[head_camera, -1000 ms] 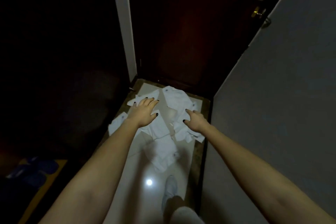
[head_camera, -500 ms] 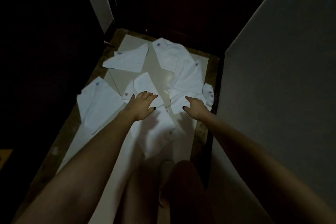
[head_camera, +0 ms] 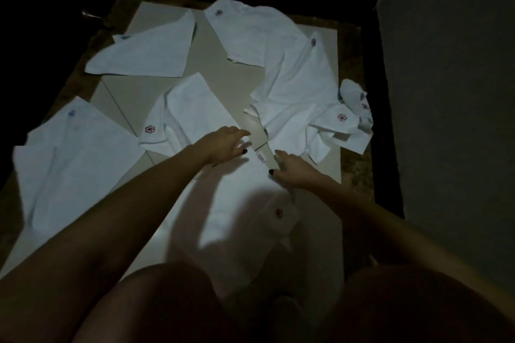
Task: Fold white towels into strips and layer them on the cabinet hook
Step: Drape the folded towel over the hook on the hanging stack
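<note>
"Fingers (head_camera: 237, 133) on the left hand (head_camera: 223, 145) lie straight and flat on the towel (head_camera: 239, 203). They hold nothing."

"And the right hand (head_camera: 292, 168)?"

"Its thumb and first finger are spread apart at the towel's far corner, by the little tag (head_camera: 260, 157). They touch the edge, but I think they are not closed on it."

"What is the job right now?"

"I think it is the very start: getting this towel flat so it can be folded into a long strip. No strip is made yet, and I see no hook."

"How do you do it well?"

"Press down with the flat hand so the towel can't slide on the smooth floor (head_camera: 223, 69). Pull the corner out with the other hand till the edge is straight. Then lay one long side over the other, edge on edge."

"What does the towel look like?"

"White, soft and thin. It lies on the floor, from the hands back toward the knees (head_camera: 167, 301). It has a small red flower (head_camera: 278, 212) near its right side."

"And farther away?"

"A second towel (head_camera: 195, 108) lies just past the left hand. A big towel (head_camera: 75, 153) is at the left, a far towel (head_camera: 150, 50) is at the back, and a crumpled heap (head_camera: 295, 78) is near the wall (head_camera: 446, 92)."
</note>
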Tool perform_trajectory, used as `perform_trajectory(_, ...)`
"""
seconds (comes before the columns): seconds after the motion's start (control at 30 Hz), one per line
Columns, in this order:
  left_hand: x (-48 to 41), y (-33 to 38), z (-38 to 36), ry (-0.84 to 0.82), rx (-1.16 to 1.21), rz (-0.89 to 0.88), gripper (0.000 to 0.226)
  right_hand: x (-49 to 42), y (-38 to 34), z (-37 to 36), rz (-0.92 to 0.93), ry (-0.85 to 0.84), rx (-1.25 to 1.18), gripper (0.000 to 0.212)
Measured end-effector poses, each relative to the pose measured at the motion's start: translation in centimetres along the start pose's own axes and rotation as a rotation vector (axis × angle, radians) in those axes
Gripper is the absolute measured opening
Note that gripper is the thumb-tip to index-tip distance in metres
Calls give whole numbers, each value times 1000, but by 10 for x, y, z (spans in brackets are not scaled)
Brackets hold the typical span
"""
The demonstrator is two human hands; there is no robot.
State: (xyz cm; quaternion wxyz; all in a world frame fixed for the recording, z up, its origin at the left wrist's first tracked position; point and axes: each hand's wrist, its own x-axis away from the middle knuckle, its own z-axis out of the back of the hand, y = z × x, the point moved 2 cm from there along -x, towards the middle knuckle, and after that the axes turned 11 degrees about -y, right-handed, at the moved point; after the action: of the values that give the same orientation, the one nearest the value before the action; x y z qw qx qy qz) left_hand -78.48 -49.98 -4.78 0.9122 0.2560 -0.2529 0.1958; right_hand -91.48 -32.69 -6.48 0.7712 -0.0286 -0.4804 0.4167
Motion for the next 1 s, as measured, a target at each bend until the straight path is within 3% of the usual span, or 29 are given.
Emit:
perform_trajectory(0.1,-25,-12,-38,-41,77,54,63,-15,19,-30,-25,-47,-1,68)
perform_trajectory(0.23,-25,-25,-65,-69,226,153,58,-10,30,-45,-140,-60,-79,47)
perform_trajectory(0.33,-14,-26,-74,-125,206,177,41,-2,25,-48,-194,-79,-175,56)
perform_trajectory(0.4,-9,-25,-83,-161,125,192,29,-2,22,-59,-190,-72,-270,33)
perform_trajectory(0.5,-7,-25,-81,-133,274,109,28,-6,13,-75,-149,2,-288,30)
perform_trajectory(0.6,-10,-24,-57,-128,624,-17,19,-18,-2,-63,-30,75,-229,69)
perform_trajectory(0.67,-10,-21,-36,-117,743,-44,13,-29,-9,-44,8,95,-214,62)
perform_trajectory(0.77,6,-13,1,-30,959,-48,8,-23,-28,-7,25,80,-417,25)
perform_trajectory(0.87,49,-6,56,35,1120,-17,22,11,-66,41,84,108,-630,29)
perform_trajectory(1.0,127,1,154,152,1199,64,23,86,-145,130,205,232,-660,45)
